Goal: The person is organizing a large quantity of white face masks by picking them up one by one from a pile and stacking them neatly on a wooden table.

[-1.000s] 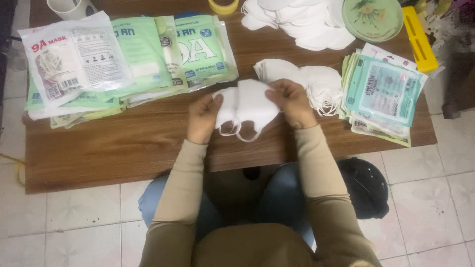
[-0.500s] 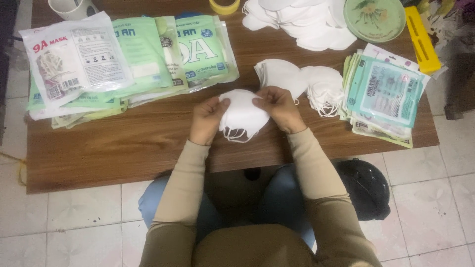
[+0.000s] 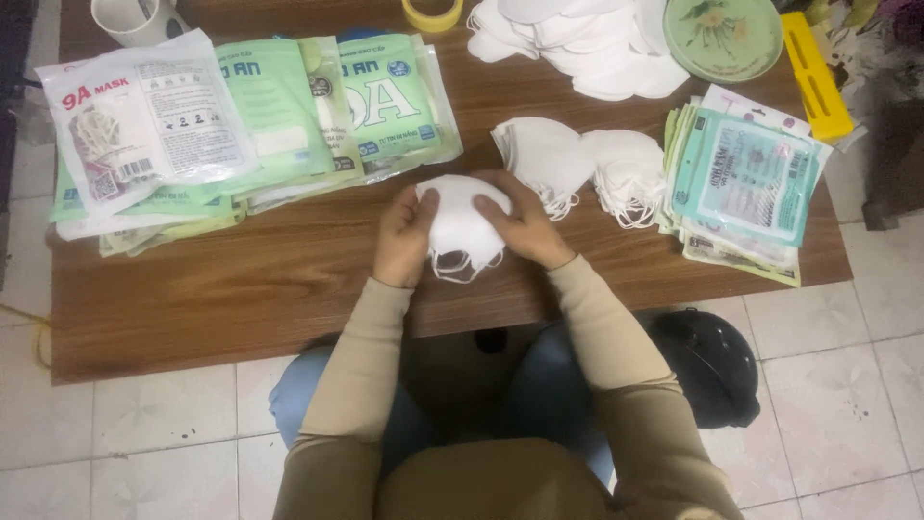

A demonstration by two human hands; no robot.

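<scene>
both hands hold one white mask point(image 3: 462, 223) just above the desk point(image 3: 289, 289): left hand point(image 3: 404, 241) cupping its side, right hand point(image 3: 527, 229) pressing the other. keep edges aligned, loops point(image 3: 460, 268) hanging free.

Both forearms, in tan long sleeves, reach forward from the seated body and converge toward the middle, elbows bent and held out from the torso. Left hand point(image 3: 406, 238): back of hand facing up, fingers curled, thumb extended upward and inward. Right hand point(image 3: 527, 229): back of hand up, angled inward, fingers closed, thumb side toward the left hand. The two hands sit close together at the same height, thumbs near each other, wrists roughly straight.
</scene>
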